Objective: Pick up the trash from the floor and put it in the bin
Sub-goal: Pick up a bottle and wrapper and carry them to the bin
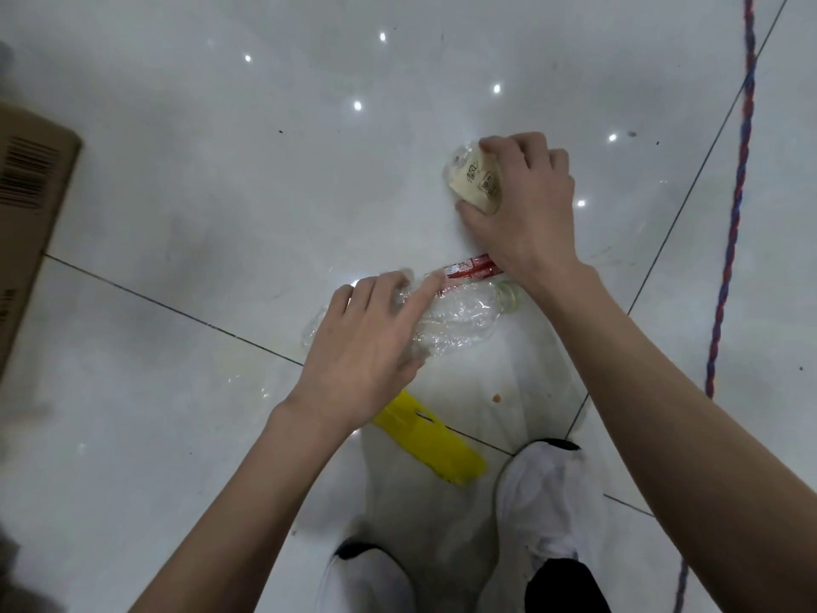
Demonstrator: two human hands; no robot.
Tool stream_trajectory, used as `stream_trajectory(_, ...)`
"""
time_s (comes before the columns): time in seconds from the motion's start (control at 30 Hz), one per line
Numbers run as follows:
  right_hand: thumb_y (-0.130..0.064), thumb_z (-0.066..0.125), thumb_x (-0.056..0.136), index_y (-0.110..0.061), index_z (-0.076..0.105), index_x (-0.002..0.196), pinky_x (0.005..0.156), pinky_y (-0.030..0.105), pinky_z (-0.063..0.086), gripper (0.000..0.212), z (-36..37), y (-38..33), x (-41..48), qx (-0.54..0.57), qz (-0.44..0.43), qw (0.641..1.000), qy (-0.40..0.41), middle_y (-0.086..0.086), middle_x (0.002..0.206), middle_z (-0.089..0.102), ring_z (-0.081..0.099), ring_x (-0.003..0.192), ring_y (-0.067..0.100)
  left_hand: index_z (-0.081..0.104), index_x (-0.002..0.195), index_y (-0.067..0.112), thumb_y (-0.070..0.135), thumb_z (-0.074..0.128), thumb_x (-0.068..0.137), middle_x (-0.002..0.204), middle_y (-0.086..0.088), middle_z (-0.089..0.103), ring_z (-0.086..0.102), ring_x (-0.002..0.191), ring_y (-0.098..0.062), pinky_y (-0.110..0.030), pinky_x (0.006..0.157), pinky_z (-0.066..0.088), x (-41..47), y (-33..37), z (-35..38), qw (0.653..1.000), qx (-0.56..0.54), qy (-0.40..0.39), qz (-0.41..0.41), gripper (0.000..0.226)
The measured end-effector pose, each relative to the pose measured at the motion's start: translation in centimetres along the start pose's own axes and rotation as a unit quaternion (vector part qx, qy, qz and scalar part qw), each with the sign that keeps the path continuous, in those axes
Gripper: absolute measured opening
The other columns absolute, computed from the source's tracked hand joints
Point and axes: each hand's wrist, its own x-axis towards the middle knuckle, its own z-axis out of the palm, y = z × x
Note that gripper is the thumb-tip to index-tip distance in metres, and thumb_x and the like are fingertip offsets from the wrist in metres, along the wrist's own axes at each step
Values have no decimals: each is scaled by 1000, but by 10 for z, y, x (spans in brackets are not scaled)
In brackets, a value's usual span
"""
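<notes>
A crushed clear plastic bottle (460, 318) with a red label lies on the white tiled floor in mid view. My left hand (367, 347) lies over its left part, fingers nearly straight and spread on the plastic. Further away, my right hand (526, 205) curls its fingers and thumb round a beige crumpled tissue packet (475, 181) on the floor. A yellow strip of plastic (435, 440) lies on the floor below my left wrist. No bin is in view.
A brown cardboard box (31, 214) with a barcode stands at the left edge. A red and blue twisted rope (734, 201) runs down the right side. My two white shoes (544, 493) stand at the bottom, close to the yellow strip.
</notes>
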Motion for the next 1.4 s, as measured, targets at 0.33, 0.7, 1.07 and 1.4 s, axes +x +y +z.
stream_trajectory(0.33, -29, 69, 77, -17, 55, 133, 96, 35, 40, 59, -45, -14, -10, 89, -3, 995, 45, 6, 127, 54, 49, 113, 30, 31, 153, 23, 46, 70, 82, 131, -9, 53, 53, 116, -31, -43, 94, 44, -4, 1, -24, 999, -27, 12, 13, 85)
stream_trajectory(0.7, -29, 74, 77, -19, 56, 133, 96, 40, 47, 60, -310, -136, -93, 147, -10, 985, 84, 2, 124, 57, 53, 113, 26, 25, 156, 22, 48, 74, 78, 134, -12, 49, 52, 117, -34, -45, 96, 42, -83, 46, -257, 998, -63, 7, 2, 96)
stream_trajectory(1.07, -24, 78, 79, -27, 55, 130, 93, 35, 49, 57, -671, -317, -208, 258, 38, 944, 203, -10, 121, 57, 55, 111, 21, 9, 157, 31, 57, 63, 84, 142, -1, 40, 45, 124, -23, -35, 103, 37, -204, 157, -618, 992, -104, 42, 51, 95)
stream_trajectory(1.4, -24, 83, 79, -28, 56, 132, 93, 26, 49, 60, -865, -409, -337, 256, 17, 894, 368, -13, 119, 57, 58, 113, 16, -4, 153, 46, 66, 57, 85, 146, 16, 27, 31, 131, -4, -21, 106, 26, -299, 233, -791, 960, -232, 109, 112, 93)
